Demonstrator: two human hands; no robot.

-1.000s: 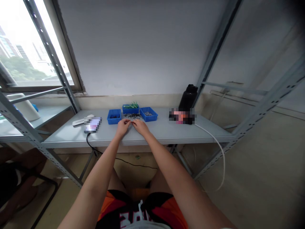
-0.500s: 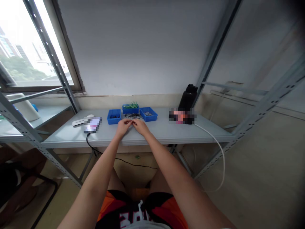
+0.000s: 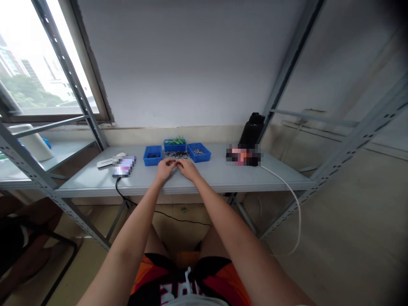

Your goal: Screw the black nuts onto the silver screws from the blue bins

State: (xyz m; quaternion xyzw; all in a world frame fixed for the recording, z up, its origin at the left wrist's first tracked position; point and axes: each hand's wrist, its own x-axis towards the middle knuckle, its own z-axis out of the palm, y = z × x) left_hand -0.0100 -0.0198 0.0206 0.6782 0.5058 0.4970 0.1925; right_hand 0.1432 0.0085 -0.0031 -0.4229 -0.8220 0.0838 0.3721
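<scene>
My left hand (image 3: 165, 169) and my right hand (image 3: 187, 168) meet at the fingertips just above the grey shelf (image 3: 219, 176). Both have their fingers pinched together; whatever they hold is too small to make out. Right behind them lies a pile of small dark and silvery pieces (image 3: 177, 154). Around that pile stand three blue bins: the left bin (image 3: 153, 155) with dark bits, the back bin (image 3: 174, 145) with green pieces (image 3: 177, 140), and the right bin (image 3: 199, 153) with small silvery parts.
A phone (image 3: 124, 166) with a black cable lies at the left beside a white object (image 3: 106, 163). At the right are a black bottle (image 3: 251, 129) and a blurred item (image 3: 243, 155) by a white cable (image 3: 291, 191). Another person's legs (image 3: 35, 255) show at lower left.
</scene>
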